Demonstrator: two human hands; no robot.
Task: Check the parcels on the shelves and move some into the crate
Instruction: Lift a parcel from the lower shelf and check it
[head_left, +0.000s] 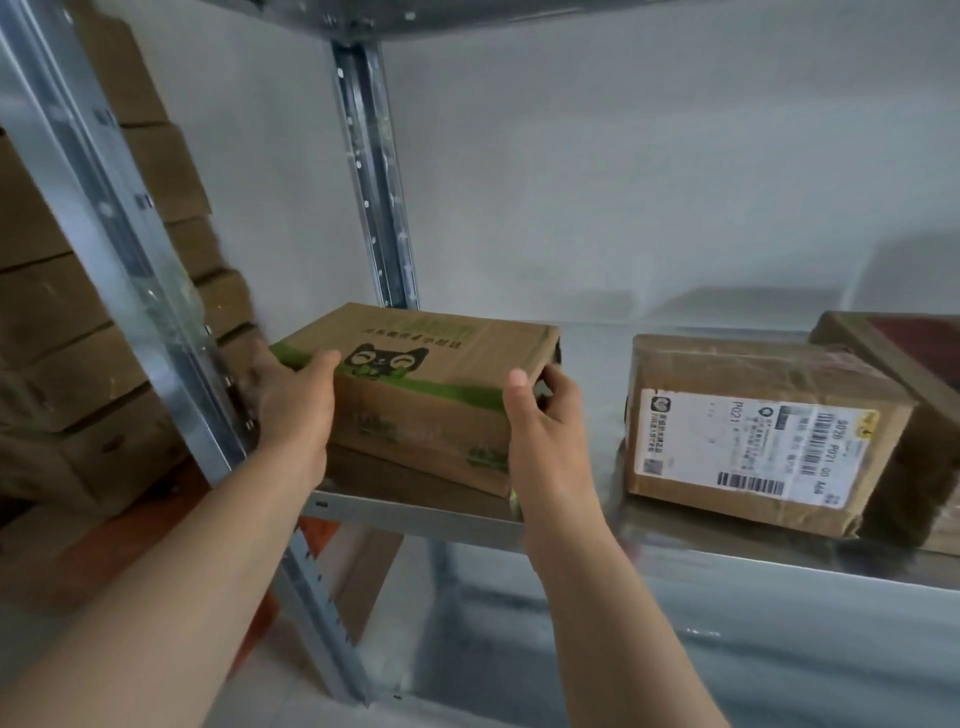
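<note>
Head view: two hands and four parcels on one galvanised shelf (727, 556). The left hand (291, 400) grips the left end of the cat-printed parcel (436, 364), thumb laid on its top, fingers wrapped round the end and blurred; the right hand (545, 431) grips the right end, thumb up at the top edge, fingers hooked round the side. That parcel, brown with green print and a black cat face, sits at the shelf's left end near the rear upright (374, 171), on top of a flatter carton (395, 475). Well apart to the right stands a taped labelled parcel (753, 431), its white barcode label facing the camera; just behind it, cut off at the right edge, is a fourth box (904, 353) with a dark red top. A front upright (119, 228) slants across the left; beyond it is a stack of plain cartons (62, 332), too blurred to count. A lower shelf (675, 670) shows below, and a white wall (623, 182) behind.
</note>
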